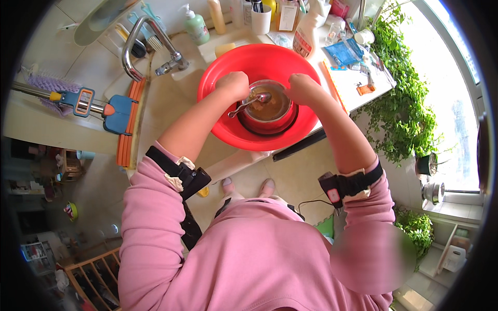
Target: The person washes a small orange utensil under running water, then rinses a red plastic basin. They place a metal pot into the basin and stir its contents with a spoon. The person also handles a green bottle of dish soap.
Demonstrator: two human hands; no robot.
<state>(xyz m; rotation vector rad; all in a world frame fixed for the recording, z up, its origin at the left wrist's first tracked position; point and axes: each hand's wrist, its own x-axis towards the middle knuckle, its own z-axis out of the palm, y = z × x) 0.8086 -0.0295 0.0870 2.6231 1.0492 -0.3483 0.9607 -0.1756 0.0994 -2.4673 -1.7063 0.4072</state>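
A large red plastic basin (212,122) stands on the counter beside the sink. In it sits a round metal bowl (280,116) holding cloudy brown liquid with pale bits. A metal spoon (240,109) leans across the bowl's left rim, its head in the liquid. My left hand (232,85) is closed at the bowl's upper left edge. At its upper right edge my right hand (305,89) is closed too. Both sets of fingertips are turned away and mostly hidden, so the exact hold on the rim is hard to see.
A chrome faucet (150,46) rises at the left. Behind the basin stand a green pump bottle (196,27), a white spray bottle (308,31) and a white cup (261,22). A blue packet (345,52) lies right. Leafy plants (402,83) line the window.
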